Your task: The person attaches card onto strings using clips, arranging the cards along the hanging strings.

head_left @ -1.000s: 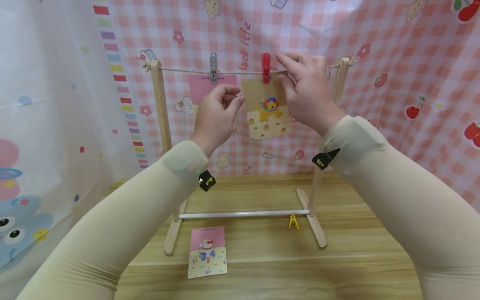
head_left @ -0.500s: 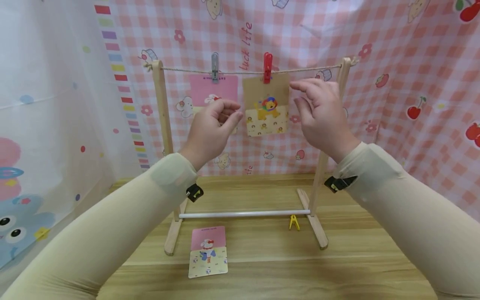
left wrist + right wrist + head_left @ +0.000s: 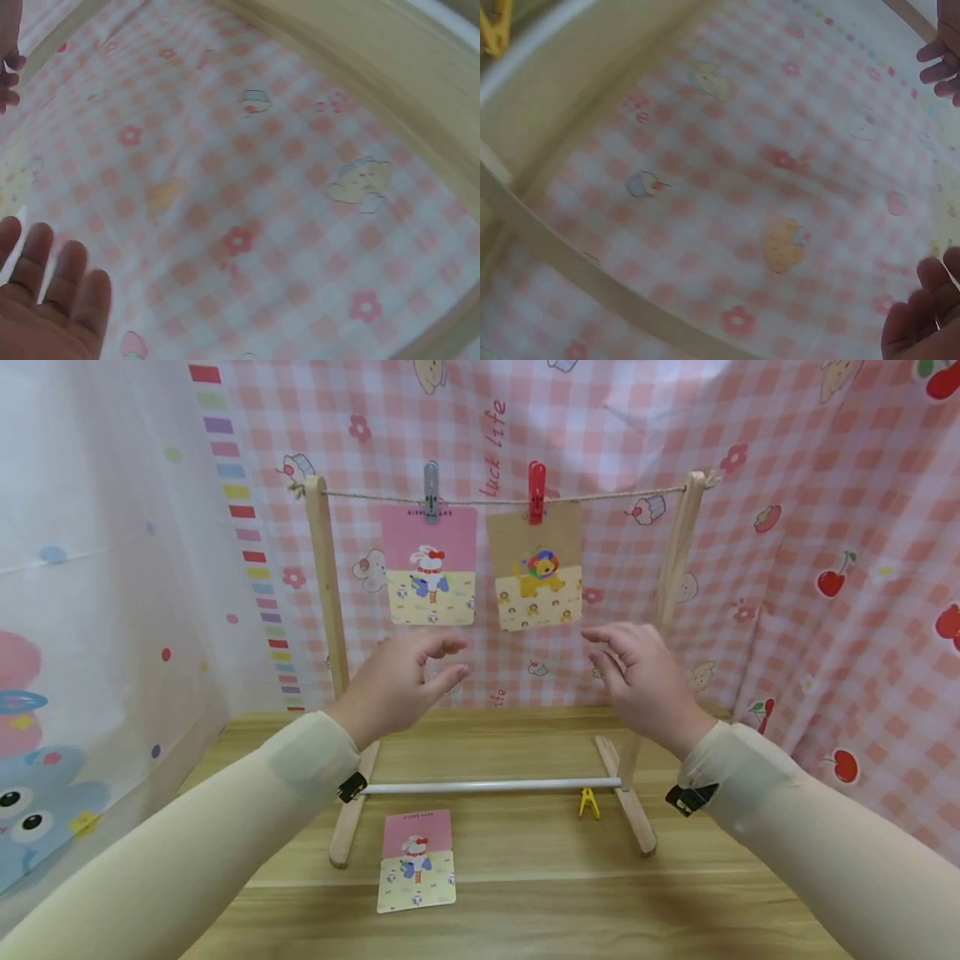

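Observation:
Below the hanging cards, my left hand (image 3: 401, 681) is in the air with loosely bent fingers and nothing in it. Opposite it, my right hand (image 3: 648, 685) hovers just under the lion card, also holding nothing. A grey clothespin (image 3: 431, 492) fixes a pink and yellow rabbit card (image 3: 430, 560) to the string (image 3: 375, 496). To its right a red clothespin (image 3: 536, 493) fixes the brown and yellow lion card (image 3: 536, 568), slightly tilted. In the left wrist view, the fingers (image 3: 71, 270) of the left hand are spread; the right wrist view shows bent fingers (image 3: 922, 307).
The string spans two wooden posts (image 3: 326, 577) joined low by a white rod (image 3: 491, 786). On the wooden table (image 3: 540, 893) lies another pink and yellow rabbit card (image 3: 416, 862). A yellow clothespin (image 3: 588, 803) is near the right foot. Checked cloth (image 3: 600, 410) hangs behind.
My right hand has left the lion card's edge and dropped down and right. The left hand has come down and left, uncovering the hanging rabbit card. Both cards stay on the string.

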A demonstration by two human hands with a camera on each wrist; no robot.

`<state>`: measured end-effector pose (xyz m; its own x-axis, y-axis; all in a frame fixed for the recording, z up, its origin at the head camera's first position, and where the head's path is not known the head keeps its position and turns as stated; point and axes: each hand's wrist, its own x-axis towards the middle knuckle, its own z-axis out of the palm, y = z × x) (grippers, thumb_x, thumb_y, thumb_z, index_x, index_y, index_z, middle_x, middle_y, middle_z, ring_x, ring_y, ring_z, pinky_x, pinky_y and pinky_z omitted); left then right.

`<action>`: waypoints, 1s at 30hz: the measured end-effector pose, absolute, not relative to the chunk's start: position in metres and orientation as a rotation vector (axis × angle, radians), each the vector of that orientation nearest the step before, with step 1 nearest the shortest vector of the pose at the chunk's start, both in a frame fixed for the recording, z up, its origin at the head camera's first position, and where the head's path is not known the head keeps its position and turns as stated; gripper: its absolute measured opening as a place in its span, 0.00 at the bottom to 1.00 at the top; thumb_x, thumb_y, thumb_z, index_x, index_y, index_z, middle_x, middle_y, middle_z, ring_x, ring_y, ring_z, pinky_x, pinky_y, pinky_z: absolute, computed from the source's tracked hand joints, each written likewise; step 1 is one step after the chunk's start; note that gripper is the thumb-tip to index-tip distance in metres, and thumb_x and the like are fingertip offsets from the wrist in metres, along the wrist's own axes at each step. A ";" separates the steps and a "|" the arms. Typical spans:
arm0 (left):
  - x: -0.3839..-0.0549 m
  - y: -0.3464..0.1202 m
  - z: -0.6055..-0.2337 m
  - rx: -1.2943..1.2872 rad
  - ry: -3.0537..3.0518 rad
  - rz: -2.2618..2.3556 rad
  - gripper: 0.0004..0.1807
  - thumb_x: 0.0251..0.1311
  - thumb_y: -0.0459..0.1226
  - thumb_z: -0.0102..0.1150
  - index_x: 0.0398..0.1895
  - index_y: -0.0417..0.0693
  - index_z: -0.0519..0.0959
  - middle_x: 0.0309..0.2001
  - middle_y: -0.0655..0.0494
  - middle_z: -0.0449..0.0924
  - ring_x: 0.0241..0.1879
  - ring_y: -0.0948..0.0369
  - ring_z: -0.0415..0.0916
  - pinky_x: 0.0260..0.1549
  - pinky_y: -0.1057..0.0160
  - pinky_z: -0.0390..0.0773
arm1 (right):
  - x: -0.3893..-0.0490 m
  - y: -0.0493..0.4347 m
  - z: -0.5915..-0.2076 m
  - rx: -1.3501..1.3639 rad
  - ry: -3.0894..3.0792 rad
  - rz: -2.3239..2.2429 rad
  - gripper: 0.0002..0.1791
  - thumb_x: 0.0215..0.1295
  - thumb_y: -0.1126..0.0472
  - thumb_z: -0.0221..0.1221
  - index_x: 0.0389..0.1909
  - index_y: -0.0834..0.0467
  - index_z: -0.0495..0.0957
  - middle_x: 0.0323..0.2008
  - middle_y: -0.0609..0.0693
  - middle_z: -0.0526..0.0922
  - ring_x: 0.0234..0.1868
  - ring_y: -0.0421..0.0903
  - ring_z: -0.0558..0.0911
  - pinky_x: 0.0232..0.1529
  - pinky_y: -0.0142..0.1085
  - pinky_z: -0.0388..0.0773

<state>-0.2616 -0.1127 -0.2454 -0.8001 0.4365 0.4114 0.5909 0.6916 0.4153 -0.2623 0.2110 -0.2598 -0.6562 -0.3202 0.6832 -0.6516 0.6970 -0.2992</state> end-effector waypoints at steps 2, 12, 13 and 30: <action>-0.260 -0.117 -0.254 -0.777 -2.688 -0.723 0.27 0.77 0.53 0.57 0.71 0.52 0.75 0.70 0.55 0.78 0.69 0.51 0.76 0.68 0.45 0.77 | -0.262 0.213 -0.270 0.725 -2.353 0.707 0.15 0.81 0.62 0.55 0.60 0.64 0.82 0.57 0.61 0.85 0.52 0.57 0.77 0.48 0.48 0.73; -0.253 -0.133 -0.299 -0.654 -2.909 -0.470 0.32 0.74 0.58 0.58 0.75 0.53 0.72 0.76 0.50 0.70 0.73 0.45 0.71 0.69 0.41 0.75 | -0.265 0.218 -0.312 0.708 -2.621 0.765 0.14 0.79 0.62 0.58 0.57 0.64 0.83 0.48 0.57 0.86 0.44 0.50 0.82 0.43 0.43 0.82; -0.252 -0.135 -0.302 -0.649 -2.929 -0.456 0.33 0.74 0.58 0.58 0.75 0.53 0.71 0.76 0.50 0.70 0.74 0.45 0.71 0.69 0.41 0.75 | -0.265 0.219 -0.317 0.707 -2.647 0.768 0.14 0.79 0.62 0.59 0.57 0.64 0.83 0.49 0.57 0.87 0.43 0.49 0.83 0.43 0.44 0.83; -0.241 -0.157 -0.366 -0.692 -3.184 -0.296 0.38 0.67 0.55 0.69 0.75 0.50 0.72 0.75 0.46 0.71 0.73 0.43 0.70 0.72 0.40 0.72 | -0.269 0.242 -0.380 0.979 -2.886 0.317 0.14 0.69 0.70 0.65 0.53 0.56 0.87 0.46 0.52 0.89 0.50 0.52 0.87 0.51 0.46 0.86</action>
